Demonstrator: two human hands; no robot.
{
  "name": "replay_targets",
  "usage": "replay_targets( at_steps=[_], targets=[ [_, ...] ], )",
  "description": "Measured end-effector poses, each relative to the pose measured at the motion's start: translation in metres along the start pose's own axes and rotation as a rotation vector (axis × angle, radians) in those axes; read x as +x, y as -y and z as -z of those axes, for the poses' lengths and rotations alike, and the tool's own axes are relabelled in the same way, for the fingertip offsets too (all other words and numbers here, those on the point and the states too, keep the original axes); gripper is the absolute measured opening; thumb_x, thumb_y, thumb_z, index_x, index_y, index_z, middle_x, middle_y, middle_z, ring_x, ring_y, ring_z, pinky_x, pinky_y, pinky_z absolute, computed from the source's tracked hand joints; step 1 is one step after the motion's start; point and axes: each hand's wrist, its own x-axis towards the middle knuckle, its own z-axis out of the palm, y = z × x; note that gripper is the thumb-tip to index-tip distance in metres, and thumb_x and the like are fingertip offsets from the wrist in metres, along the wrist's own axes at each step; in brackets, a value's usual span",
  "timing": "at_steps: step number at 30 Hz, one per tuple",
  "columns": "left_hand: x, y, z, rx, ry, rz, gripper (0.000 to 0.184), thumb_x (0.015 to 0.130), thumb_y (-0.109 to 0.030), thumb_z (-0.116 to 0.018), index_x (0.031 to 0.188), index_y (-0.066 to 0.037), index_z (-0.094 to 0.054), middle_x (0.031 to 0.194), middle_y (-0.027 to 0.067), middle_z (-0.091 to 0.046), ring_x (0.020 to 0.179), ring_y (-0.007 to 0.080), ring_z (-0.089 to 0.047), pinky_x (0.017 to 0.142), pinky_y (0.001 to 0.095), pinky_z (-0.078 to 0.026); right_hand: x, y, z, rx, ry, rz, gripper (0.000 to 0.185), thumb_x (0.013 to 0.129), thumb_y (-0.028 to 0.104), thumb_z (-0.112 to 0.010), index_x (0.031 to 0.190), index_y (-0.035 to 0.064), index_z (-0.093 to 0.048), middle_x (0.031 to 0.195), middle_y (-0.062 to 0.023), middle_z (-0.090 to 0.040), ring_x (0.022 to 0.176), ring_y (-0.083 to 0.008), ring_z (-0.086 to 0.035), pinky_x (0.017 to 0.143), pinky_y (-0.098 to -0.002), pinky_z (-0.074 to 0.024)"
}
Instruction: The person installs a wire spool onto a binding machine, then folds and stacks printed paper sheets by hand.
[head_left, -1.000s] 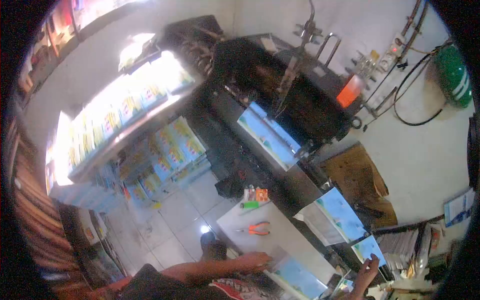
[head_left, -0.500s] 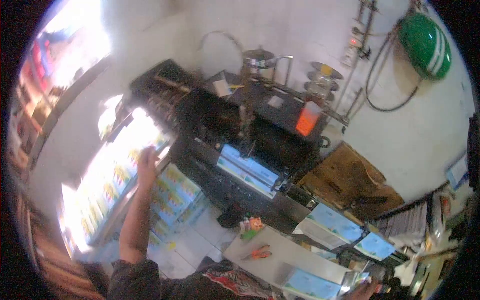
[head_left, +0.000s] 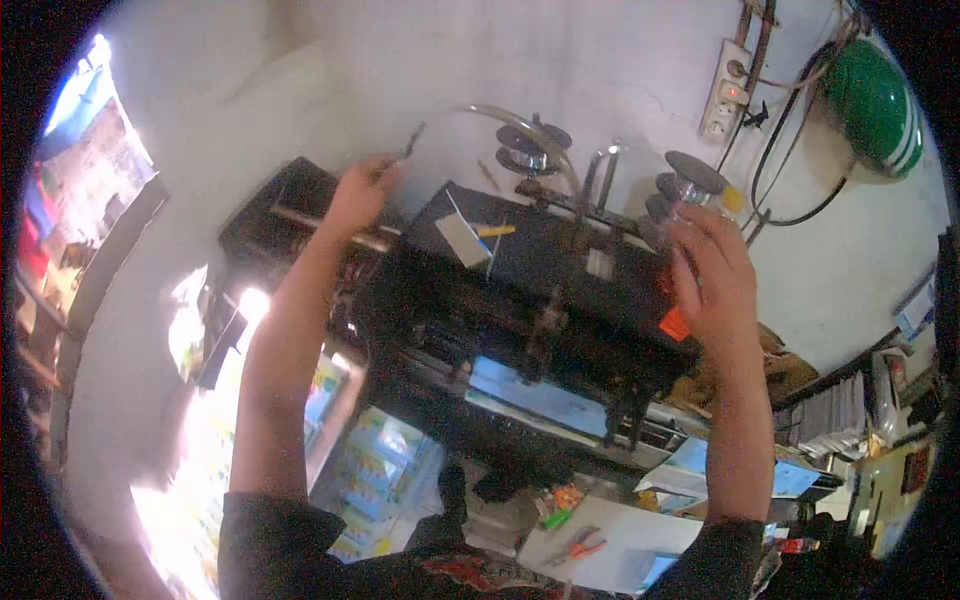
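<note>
Black printing press (head_left: 450,295), or so it looks, fills the middle ground; both hands are raised over its far side. Left hand (head_left: 365,198): finger grip narrow, a thin dark piece (head_left: 413,139) at the fingertips; cannot tell whether it is held. Right hand (head_left: 712,268): fingers curved and loosely parted, in front of an orange container (head_left: 676,324) and near a yellow cap (head_left: 733,199); cannot tell whether the grip closes on anything. One blue printed sheet (head_left: 540,393) lies in the front of the machine, not yet clear of it. Stacked printed sheets (head_left: 375,480) sit low at left, so work seems partway; amount remaining cannot be judged. Pale card (head_left: 462,240) and a yellow strip (head_left: 495,231) lie on the press top. White table (head_left: 635,530) below carries orange-handled pliers (head_left: 588,547). Pale wall (head_left: 350,70) behind, with a socket strip (head_left: 722,110) and a green striped dome (head_left: 870,110); glare washes out the left side.
</note>
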Motion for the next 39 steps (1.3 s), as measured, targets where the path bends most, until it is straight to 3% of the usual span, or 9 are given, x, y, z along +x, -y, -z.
replay_targets(
  at_steps=[6, 12, 14, 20, 32, 35, 37, 38, 39],
  targets=[
    [0.071, -0.004, -0.039, -0.132, 0.207, -0.167, 0.034, 0.090, -0.027, -0.057, 0.116, -0.006, -0.061, 0.114, 0.0146, -0.063, 0.105, 0.0278, -0.060, 0.090, 0.0371, -0.046, 0.123, -0.010, -0.114, -0.132, 0.180, 0.137, 0.036, 0.079, 0.007, -0.059, 0.114, 0.0059, -0.057, 0.121, -0.0191, -0.057, 0.112, -0.0359, -0.054, 0.094, -0.0424, -0.0449],
    [0.130, 0.008, -0.100, 0.002, 0.177, -0.711, 0.035, 0.088, -0.018, -0.059, 0.122, -0.010, -0.056, 0.122, 0.0121, -0.058, 0.113, 0.0308, -0.053, 0.096, 0.0399, -0.043, 0.152, -0.051, -0.189, -0.382, 0.422, 0.146, 0.032, 0.083, 0.014, -0.050, 0.114, 0.0104, -0.059, 0.123, -0.0116, -0.057, 0.116, -0.0274, -0.054, 0.093, -0.0410, -0.0461],
    [0.136, 0.005, -0.105, 0.006, 0.248, -0.738, 0.034, 0.087, -0.019, -0.059, 0.120, -0.010, -0.057, 0.121, 0.0118, -0.058, 0.112, 0.0308, -0.054, 0.095, 0.0400, -0.044, 0.164, -0.051, -0.193, -0.392, 0.703, 0.026, 0.030, 0.082, 0.014, -0.051, 0.110, 0.0096, -0.062, 0.112, -0.0116, -0.064, 0.104, -0.0294, -0.062, 0.084, -0.0424, -0.0508],
    [0.149, 0.002, -0.116, -0.051, 0.297, -0.776, 0.027, 0.085, -0.022, -0.062, 0.108, -0.008, -0.063, 0.111, 0.0110, -0.063, 0.102, 0.0321, -0.058, 0.087, 0.0425, -0.046, 0.156, -0.068, -0.210, -0.444, 0.791, -0.243, 0.022, 0.084, 0.013, -0.051, 0.093, 0.0055, -0.069, 0.090, -0.0170, -0.068, 0.085, -0.0346, -0.067, 0.073, -0.0453, -0.0545],
    [0.141, 0.010, -0.125, -0.164, 0.189, -0.771, 0.030, 0.082, -0.006, -0.057, 0.111, -0.006, -0.060, 0.111, 0.0134, -0.063, 0.104, 0.0333, -0.058, 0.091, 0.0416, -0.046, 0.121, -0.020, -0.196, -0.366, 0.848, -0.099, 0.018, 0.085, 0.018, -0.053, 0.094, 0.0049, -0.063, 0.091, -0.0164, -0.066, 0.088, -0.0348, -0.064, 0.075, -0.0430, -0.0531],
    [0.139, 0.006, -0.122, -0.271, 0.086, -0.747, 0.031, 0.085, -0.015, -0.057, 0.114, -0.004, -0.058, 0.111, 0.0176, -0.062, 0.102, 0.0349, -0.058, 0.088, 0.0403, -0.047, 0.108, -0.024, -0.203, -0.312, 0.714, -0.111, 0.019, 0.085, 0.018, -0.054, 0.097, 0.0044, -0.058, 0.100, -0.0184, -0.063, 0.094, -0.0361, -0.062, 0.077, -0.0443, -0.0517],
    [0.138, -0.003, -0.116, -0.237, 0.287, -0.148, 0.041, 0.089, -0.031, -0.058, 0.118, -0.002, -0.055, 0.110, 0.0197, -0.062, 0.098, 0.0331, -0.061, 0.084, 0.0395, -0.049, 0.111, -0.025, -0.204, -0.263, 0.689, -0.170, 0.021, 0.084, 0.018, -0.055, 0.100, 0.0046, -0.057, 0.102, -0.0182, -0.062, 0.094, -0.0366, -0.061, 0.077, -0.0448, -0.0513],
    [0.135, -0.009, -0.109, -0.236, 0.292, -0.150, 0.041, 0.089, -0.031, -0.058, 0.118, -0.002, -0.055, 0.110, 0.0197, -0.062, 0.098, 0.0331, -0.061, 0.084, 0.0395, -0.049, 0.113, -0.023, -0.203, -0.213, 0.666, -0.230, 0.024, 0.083, 0.017, -0.056, 0.103, 0.0048, -0.055, 0.104, -0.0180, -0.060, 0.094, -0.0371, -0.061, 0.078, -0.0452, -0.0508],
    [0.133, -0.016, -0.100, -0.381, 0.508, 0.098, 0.049, 0.089, -0.037, -0.057, 0.121, -0.001, -0.052, 0.108, 0.0191, -0.062, 0.095, 0.0303, -0.062, 0.081, 0.0387, -0.049, 0.116, -0.021, -0.202, -0.212, 0.666, -0.234, 0.024, 0.083, 0.017, -0.056, 0.103, 0.0048, -0.055, 0.104, -0.0180, -0.060, 0.094, -0.0371, -0.061, 0.078, -0.0452, -0.0508]
  ],
)
